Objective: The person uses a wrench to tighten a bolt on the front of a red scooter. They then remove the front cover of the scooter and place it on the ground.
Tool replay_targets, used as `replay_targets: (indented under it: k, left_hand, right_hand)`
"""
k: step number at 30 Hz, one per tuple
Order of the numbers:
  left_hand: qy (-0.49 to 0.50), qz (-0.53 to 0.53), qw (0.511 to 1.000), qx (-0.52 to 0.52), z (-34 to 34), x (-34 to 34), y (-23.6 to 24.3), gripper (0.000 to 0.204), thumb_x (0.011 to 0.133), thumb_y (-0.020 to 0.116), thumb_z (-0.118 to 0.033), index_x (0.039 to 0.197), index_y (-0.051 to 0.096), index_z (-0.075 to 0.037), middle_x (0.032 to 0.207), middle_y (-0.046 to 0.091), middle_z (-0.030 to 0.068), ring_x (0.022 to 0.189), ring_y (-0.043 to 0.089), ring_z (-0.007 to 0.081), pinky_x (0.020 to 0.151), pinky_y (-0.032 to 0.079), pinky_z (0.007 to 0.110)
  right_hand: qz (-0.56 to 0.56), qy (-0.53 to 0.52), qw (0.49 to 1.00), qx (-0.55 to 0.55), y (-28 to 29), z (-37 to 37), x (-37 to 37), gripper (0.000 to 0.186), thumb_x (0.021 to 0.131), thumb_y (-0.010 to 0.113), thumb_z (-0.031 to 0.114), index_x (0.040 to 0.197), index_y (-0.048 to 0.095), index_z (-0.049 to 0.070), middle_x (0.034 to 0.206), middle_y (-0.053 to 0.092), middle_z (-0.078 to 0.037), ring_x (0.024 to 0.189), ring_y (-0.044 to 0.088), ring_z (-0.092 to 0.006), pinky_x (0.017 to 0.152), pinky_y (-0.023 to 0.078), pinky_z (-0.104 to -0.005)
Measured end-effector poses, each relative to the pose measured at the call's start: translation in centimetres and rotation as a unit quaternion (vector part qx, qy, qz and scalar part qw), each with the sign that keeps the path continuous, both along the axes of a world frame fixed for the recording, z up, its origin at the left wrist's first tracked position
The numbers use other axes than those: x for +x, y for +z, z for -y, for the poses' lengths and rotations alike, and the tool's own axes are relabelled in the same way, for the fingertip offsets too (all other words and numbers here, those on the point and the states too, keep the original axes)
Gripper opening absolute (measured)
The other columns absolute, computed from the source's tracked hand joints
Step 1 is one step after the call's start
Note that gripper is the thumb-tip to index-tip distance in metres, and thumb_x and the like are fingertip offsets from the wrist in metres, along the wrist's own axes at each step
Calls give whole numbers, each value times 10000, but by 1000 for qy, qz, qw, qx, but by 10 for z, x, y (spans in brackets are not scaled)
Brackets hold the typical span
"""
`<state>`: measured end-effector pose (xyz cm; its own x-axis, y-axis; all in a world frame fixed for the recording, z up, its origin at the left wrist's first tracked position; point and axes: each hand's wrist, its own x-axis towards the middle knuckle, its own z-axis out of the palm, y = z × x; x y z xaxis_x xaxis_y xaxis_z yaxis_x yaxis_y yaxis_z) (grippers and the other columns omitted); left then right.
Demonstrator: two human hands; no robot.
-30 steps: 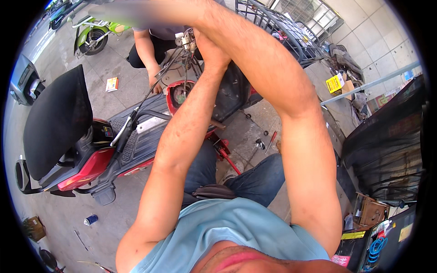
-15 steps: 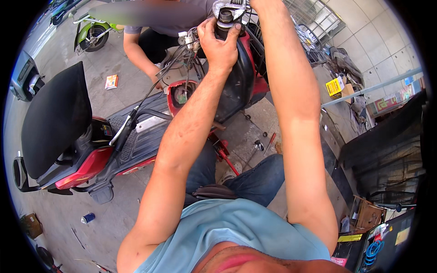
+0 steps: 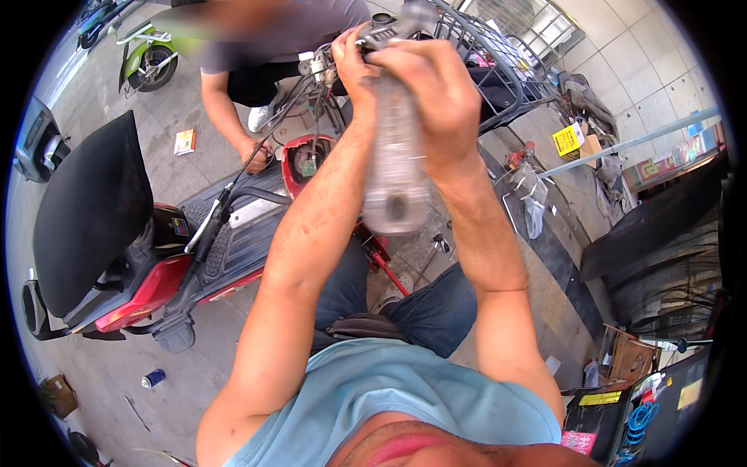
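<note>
While the right hand (image 3: 447, 97) clasps the wrench (image 3: 397, 156) at the scooter's (image 3: 240, 243) front — handle (image 3: 397, 180) pointing back, probably for leverage — the left hand's (image 3: 358, 78) fingers (image 3: 347, 43) curl beside its head (image 3: 381, 35), their grip unclear.

Wrench (image 3: 396, 167) in the right hand (image 3: 445, 93), scooter (image 3: 159, 284) ahead and left, can (image 3: 153, 378) on the ground (image 3: 194, 389) at near left, basket (image 3: 498, 99) beyond the hand, cloth (image 3: 661, 249) far right

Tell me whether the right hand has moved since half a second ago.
Yes: the right hand has come down the picture, closer to the red housing.
</note>
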<state>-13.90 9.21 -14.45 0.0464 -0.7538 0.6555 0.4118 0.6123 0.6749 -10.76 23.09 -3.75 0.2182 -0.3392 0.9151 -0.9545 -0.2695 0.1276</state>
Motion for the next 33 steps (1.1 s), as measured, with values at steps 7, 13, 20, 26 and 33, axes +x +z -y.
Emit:
replay_targets:
  k: [7, 13, 20, 26, 33]
  left_hand:
    - [-125, -50, 990, 39, 10, 3, -4, 496, 893, 797, -259, 1305, 610, -56, 1306, 611, 127, 1207, 578, 257, 1049, 446, 383]
    - [31, -1, 999, -10, -11, 4, 16, 509, 827, 826, -189, 1234, 620, 37, 1236, 532, 179, 1148, 589, 320, 1033, 484, 411]
    - [70, -11, 997, -19, -5, 15, 15, 559, 826, 870, -288, 1215, 623, 28, 1219, 534, 176, 1134, 583, 309, 1019, 478, 401]
    - [62, -17, 998, -22, -8, 9, 14, 572, 823, 880, -303, 1218, 630, 25, 1198, 554, 157, 1116, 583, 284, 1015, 473, 390]
    - [42, -15, 999, -10, -11, 12, 19, 563, 816, 887, -264, 1212, 617, 33, 1207, 531, 158, 1118, 586, 282, 1014, 486, 386]
  right_hand:
    - [-225, -10, 971, 83, 37, 130, 34, 39, 860, 679, 134, 878, 673, 99, 891, 677, -52, 871, 701, -221, 792, 556, -372]
    - [-6, -227, 894, 386, 104, 223, -65, 217, 833, 710, 132, 977, 747, -26, 920, 732, -276, 818, 747, -383, 728, 603, -468]
    - [341, 91, 908, 228, 111, 141, -47, 218, 1014, 626, 210, 1009, 644, -8, 696, 641, -91, 542, 611, -207, 461, 471, -362]
    - [500, 238, 832, -32, 132, 111, -77, 185, 1071, 536, 236, 1005, 576, 68, 621, 474, 3, 460, 437, -130, 392, 367, -316]
    - [717, 243, 652, -47, 108, 134, -154, 190, 1090, 452, 240, 1018, 529, 83, 602, 434, -20, 429, 402, -153, 372, 350, -322]
